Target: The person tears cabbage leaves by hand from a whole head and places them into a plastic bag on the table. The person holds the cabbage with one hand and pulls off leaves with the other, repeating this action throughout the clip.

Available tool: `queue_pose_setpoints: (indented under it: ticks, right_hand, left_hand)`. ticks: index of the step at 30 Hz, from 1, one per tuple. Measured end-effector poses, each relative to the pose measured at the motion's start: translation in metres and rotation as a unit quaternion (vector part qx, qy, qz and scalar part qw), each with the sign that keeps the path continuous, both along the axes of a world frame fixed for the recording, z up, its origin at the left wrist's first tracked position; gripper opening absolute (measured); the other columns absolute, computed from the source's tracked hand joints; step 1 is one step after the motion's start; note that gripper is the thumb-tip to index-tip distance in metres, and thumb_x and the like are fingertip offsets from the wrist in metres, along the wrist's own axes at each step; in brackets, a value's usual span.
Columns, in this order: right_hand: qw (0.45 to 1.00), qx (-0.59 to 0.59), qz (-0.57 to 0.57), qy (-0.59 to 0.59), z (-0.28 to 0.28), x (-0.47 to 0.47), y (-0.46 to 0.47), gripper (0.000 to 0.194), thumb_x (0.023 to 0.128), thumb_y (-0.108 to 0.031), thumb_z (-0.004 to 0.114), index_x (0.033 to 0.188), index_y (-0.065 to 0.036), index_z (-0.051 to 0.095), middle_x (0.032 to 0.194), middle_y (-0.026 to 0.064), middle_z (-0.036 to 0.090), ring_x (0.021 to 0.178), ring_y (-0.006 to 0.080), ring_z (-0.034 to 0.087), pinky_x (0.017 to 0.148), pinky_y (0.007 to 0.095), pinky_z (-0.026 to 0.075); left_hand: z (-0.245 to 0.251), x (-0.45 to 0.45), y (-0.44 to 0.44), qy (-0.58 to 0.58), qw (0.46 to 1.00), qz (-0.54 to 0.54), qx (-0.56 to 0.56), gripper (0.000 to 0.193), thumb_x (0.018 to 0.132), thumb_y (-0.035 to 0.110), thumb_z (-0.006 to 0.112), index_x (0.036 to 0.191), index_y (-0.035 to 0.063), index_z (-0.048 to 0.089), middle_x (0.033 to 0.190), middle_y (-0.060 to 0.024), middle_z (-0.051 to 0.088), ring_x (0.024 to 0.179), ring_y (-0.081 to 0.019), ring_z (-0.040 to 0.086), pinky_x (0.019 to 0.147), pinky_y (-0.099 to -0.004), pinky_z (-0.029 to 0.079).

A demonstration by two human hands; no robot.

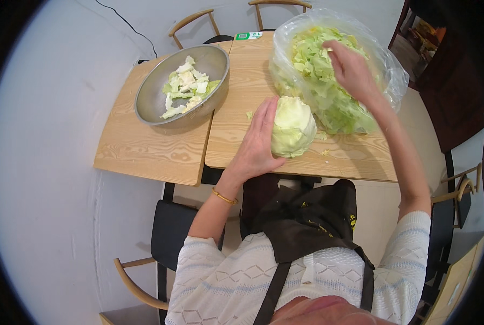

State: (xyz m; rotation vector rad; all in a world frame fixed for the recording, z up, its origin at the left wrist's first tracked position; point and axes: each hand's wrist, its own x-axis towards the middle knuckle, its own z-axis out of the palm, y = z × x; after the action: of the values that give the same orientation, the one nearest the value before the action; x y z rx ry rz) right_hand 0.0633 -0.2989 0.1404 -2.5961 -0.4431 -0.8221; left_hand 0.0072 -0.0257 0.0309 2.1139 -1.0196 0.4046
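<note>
A pale green cabbage head point(293, 128) rests on the wooden table point(242, 142) in front of me. My left hand point(259, 140) lies against its left side, fingers stretched along it and thumb at the near edge. Over a clear plastic bag point(284, 32) hangs my right hand point(349, 71), with its fingers curled; whether a scrap of leaf is between them is hard to tell. Torn cabbage leaves point(335, 107) fill the bag, which stands just beyond and right of the head.
A perforated metal colander point(148, 97) holding cabbage cores and leaf pieces stands at the left, across the seam between two tabletops. Small leaf scraps point(325, 152) lie near the front edge. Wooden chairs point(193, 18) stand behind the table, and a black-seated chair point(173, 233) is at left.
</note>
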Motion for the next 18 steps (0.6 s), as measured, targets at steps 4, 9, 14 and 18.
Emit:
queue_pose_setpoints:
  ticks: [4, 9, 14, 18]
  right_hand:
    - [0.972, -0.207, 0.082, -0.078, 0.004, -0.004, 0.001, 0.032, 0.101, -0.027, 0.068, 0.128, -0.010, 0.068, 0.142, 0.0116, 0.058, 0.121, 0.0275, 0.059, 0.096, 0.0400, 0.052]
    - [0.941, 0.047, 0.211, 0.260, -0.046, -0.015, 0.024, 0.043, 0.096, -0.037, 0.075, 0.126, -0.007, 0.067, 0.123, 0.0103, 0.063, 0.104, 0.0227, 0.062, 0.084, 0.0366, 0.052]
    - [0.966, -0.017, 0.190, 0.174, -0.046, -0.019, 0.038, 0.042, 0.096, -0.038, 0.072, 0.118, -0.003, 0.065, 0.097, 0.0152, 0.067, 0.086, 0.0328, 0.069, 0.073, 0.0452, 0.054]
    - [0.970, -0.122, 0.208, 0.031, -0.050, -0.018, 0.054, 0.028, 0.097, -0.025, 0.071, 0.110, -0.003, 0.063, 0.092, 0.0169, 0.066, 0.079, 0.0366, 0.066, 0.067, 0.0443, 0.051]
  left_hand:
    - [-0.001, 0.003, 0.007, -0.004, 0.999, -0.028, 0.027, 0.120, 0.066, 0.004, 0.088, 0.164, 0.0028, 0.019, 0.165, -0.0245, 0.026, 0.151, -0.0447, 0.032, 0.123, -0.0476, 0.036]
    - [-0.011, 0.003, 0.020, 0.073, 0.995, 0.063, -0.034, 0.119, 0.071, 0.002, 0.087, 0.165, 0.0032, 0.015, 0.164, -0.0259, 0.026, 0.151, -0.0443, 0.034, 0.122, -0.0475, 0.037]
    - [-0.027, 0.000, 0.009, 0.299, 0.915, -0.008, -0.270, 0.114, 0.078, 0.022, 0.089, 0.163, -0.0014, 0.017, 0.161, -0.0263, 0.030, 0.149, -0.0403, 0.036, 0.121, -0.0477, 0.035]
    - [-0.028, 0.014, -0.010, 0.155, 0.966, 0.106, -0.178, 0.101, 0.081, 0.018, 0.087, 0.160, -0.0013, 0.027, 0.153, -0.0220, 0.041, 0.140, -0.0302, 0.047, 0.115, -0.0427, 0.043]
